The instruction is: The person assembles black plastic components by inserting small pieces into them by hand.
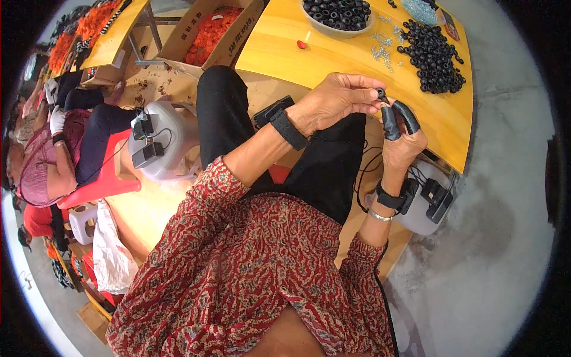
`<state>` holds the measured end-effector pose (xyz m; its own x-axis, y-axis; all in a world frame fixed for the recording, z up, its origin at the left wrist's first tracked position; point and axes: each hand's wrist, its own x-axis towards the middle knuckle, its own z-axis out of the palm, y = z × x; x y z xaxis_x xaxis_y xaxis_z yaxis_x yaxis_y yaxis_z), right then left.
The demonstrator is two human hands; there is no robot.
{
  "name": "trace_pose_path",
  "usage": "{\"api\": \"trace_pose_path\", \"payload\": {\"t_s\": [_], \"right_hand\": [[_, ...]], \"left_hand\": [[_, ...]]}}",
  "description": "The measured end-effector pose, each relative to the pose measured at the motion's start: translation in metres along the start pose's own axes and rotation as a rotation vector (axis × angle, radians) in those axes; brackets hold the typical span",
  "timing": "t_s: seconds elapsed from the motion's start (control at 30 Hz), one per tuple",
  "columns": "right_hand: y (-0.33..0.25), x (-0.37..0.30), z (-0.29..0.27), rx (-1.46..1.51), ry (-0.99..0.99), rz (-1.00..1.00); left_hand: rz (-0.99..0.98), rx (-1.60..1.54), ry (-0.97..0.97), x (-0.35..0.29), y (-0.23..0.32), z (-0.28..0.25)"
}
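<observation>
My left hand (340,102) pinches a small black ring-shaped part (381,93) between thumb and fingertips, above the near edge of the yellow table. Close against it is my right hand (404,144), with black coverings on two of its fingers. Those fingertips come together just below the black part; what lies between them is too small to make out. Beyond the hands, a heap of similar black parts (433,59) spreads over the tabletop. Small clear pieces (382,50) lie scattered beside the heap.
A bowl (342,33) full of black parts stands on the yellow table (285,50), near a small red piece (301,44) and a bag of clear pieces (420,11). A cardboard box (244,35) holds orange material. Another person (56,140) sits at left by a red stool (107,184).
</observation>
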<state>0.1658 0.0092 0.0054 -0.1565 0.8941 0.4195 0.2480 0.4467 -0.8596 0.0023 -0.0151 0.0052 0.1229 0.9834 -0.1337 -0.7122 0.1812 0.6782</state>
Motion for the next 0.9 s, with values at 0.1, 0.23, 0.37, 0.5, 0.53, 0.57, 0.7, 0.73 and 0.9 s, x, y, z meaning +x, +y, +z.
{"api": "trace_pose_path", "payload": {"t_s": [0.1, 0.23, 0.37, 0.5, 0.53, 0.57, 0.7, 0.73, 0.9], "right_hand": [[0.000, 0.000, 0.000, -0.001, -0.031, 0.004], [-0.001, 0.001, 0.000, -0.028, -0.030, -0.014], [0.003, -0.001, 0.002, 0.056, -0.017, 0.025], [0.002, 0.000, 0.002, -0.002, -0.019, -0.004], [0.001, 0.001, 0.002, -0.002, -0.019, -0.004], [0.000, 0.001, 0.002, -0.046, -0.033, -0.031], [-0.004, 0.002, 0.003, -0.125, -0.026, -0.109], [-0.004, 0.002, 0.003, -0.126, -0.026, -0.109], [-0.012, 0.002, 0.005, -0.264, -0.031, -0.202]], "left_hand": [[0.009, 0.014, 0.005, 0.000, -0.001, 0.000], [0.011, 0.037, 0.010, -0.002, 0.000, 0.000], [0.008, 0.042, 0.009, -0.002, 0.000, 0.000], [-0.011, 0.065, 0.022, -0.003, 0.001, 0.000], [-0.003, 0.066, 0.019, -0.003, 0.001, -0.001], [0.004, 0.068, 0.016, -0.003, 0.000, -0.002], [0.029, 0.111, 0.060, -0.003, -0.001, 0.000], [0.039, 0.113, 0.056, -0.002, -0.002, -0.001], [0.055, 0.143, 0.049, -0.002, -0.001, -0.002]]}}
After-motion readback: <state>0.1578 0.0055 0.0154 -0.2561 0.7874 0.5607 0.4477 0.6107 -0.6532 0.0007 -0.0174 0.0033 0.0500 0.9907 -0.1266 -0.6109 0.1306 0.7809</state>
